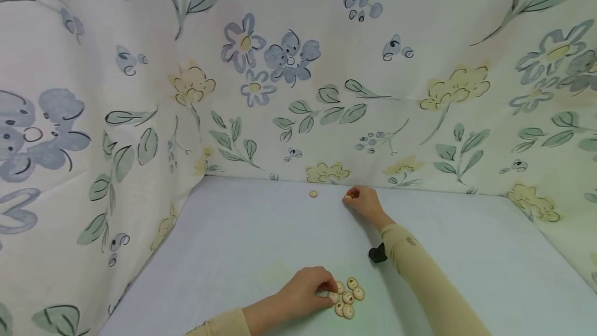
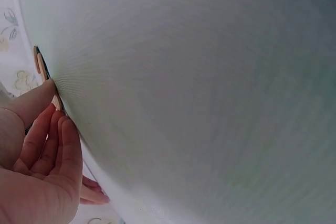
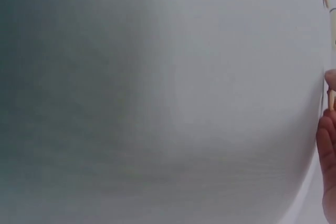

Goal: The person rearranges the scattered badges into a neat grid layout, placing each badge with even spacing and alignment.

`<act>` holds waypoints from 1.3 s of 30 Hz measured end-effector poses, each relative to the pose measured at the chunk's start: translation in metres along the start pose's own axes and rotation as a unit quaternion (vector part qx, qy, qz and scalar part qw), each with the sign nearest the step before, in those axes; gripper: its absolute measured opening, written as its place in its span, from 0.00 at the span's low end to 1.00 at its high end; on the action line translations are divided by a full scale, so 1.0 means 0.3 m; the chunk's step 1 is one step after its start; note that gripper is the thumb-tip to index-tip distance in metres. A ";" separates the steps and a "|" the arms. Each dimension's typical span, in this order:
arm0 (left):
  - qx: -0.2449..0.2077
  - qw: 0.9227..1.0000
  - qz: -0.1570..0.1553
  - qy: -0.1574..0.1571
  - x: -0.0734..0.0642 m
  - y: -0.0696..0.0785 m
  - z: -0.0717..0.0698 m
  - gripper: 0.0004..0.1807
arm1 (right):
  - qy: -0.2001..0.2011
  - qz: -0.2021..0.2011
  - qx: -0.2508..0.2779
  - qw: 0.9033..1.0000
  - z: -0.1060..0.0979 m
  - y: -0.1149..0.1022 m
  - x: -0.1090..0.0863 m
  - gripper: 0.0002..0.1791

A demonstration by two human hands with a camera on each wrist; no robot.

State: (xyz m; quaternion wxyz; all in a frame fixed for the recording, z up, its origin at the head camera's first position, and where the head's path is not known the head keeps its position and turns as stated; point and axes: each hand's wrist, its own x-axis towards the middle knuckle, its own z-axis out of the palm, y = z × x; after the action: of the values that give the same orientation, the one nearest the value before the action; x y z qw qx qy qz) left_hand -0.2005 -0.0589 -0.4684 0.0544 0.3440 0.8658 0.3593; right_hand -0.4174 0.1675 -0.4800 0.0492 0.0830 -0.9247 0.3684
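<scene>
Near the front of the table, my left hand (image 1: 305, 292) pinches a small round wooden disc (image 1: 333, 297) between thumb and fingers, at the left side of a group of similar discs (image 1: 348, 297) with dark markings. In the left wrist view, the thumb and fingertips meet at the edge of a wooden disc (image 2: 57, 100). Far across the table, my right hand (image 1: 366, 202) holds another wooden disc (image 1: 347, 197) with its fingertips; the right wrist view catches part of that disc (image 3: 331, 99). A lone wooden disc (image 1: 313, 194) lies to the left of the right hand.
A white cloth covers the table (image 1: 242, 232). Floral fabric (image 1: 289, 102) hangs along the back and both sides, close behind the right hand. Under the right forearm shows a small black object (image 1: 378, 254), at the wrist.
</scene>
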 end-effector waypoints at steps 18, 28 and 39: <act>0.006 1.000 -0.003 -0.003 0.002 0.011 -0.011 0.07 | -0.014 0.004 -0.021 1.000 0.008 -0.002 0.031 0.11; -0.005 1.000 -0.005 -0.004 0.003 0.012 0.002 0.07 | -0.013 0.000 -0.027 1.000 -0.002 0.009 0.013 0.13; -0.014 1.000 -0.009 0.000 -0.002 0.008 -0.001 0.08 | 0.001 0.027 0.015 1.000 -0.042 0.046 -0.034 0.18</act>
State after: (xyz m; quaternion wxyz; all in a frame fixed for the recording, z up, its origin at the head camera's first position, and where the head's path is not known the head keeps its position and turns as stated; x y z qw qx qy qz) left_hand -0.1988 -0.0583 -0.4667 0.0629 0.3355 0.8637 0.3709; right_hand -0.4098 0.1872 -0.4817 0.0393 0.0582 -0.9210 0.3831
